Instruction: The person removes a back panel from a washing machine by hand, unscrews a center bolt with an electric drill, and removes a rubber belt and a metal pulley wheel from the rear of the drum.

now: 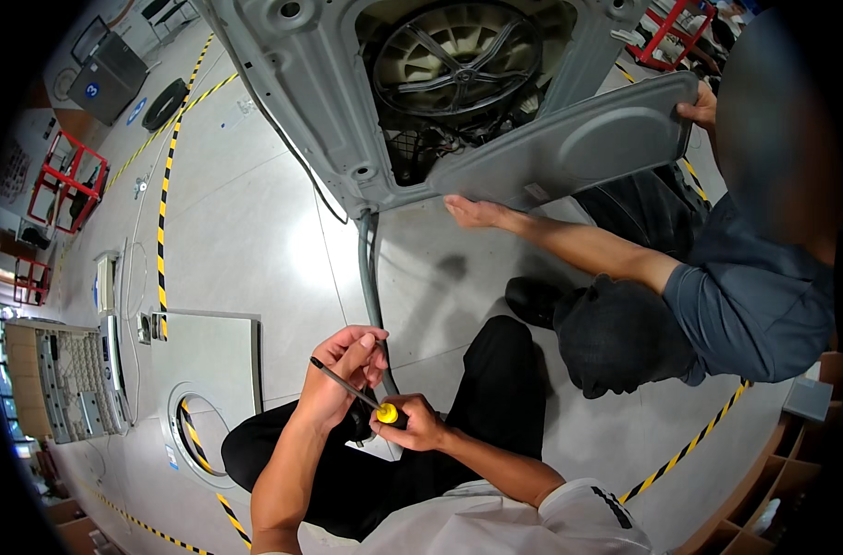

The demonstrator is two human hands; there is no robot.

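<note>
Head view, only one: right hand [412, 422] wrapped round the handle of a yellow-and-black screwdriver [359, 392], shaft pointing up-left across the palm side of the left hand; left hand [349, 372] has thumb and fingers curled together, can't tell if a small part is pinched there or if it touches the shaft. Tool sits over the lap, well apart from the grey machine casing [315, 102]. Status, my read: mid-job. Cover panel [532, 157] is off its seat, tilted, co-worker's near hand [477, 213] at its lower edge and far hand [702, 104] at the outer end. Opening partly uncovered, spoked wheel [465, 76] mounted inside, some wiring below it. Not done: cover isn't seated over the opening, driver isn't on any screw. Can't tell from this whether cover is coming off or going on. Grey hose [366, 268] runs along the floor from the casing's lower corner
</note>
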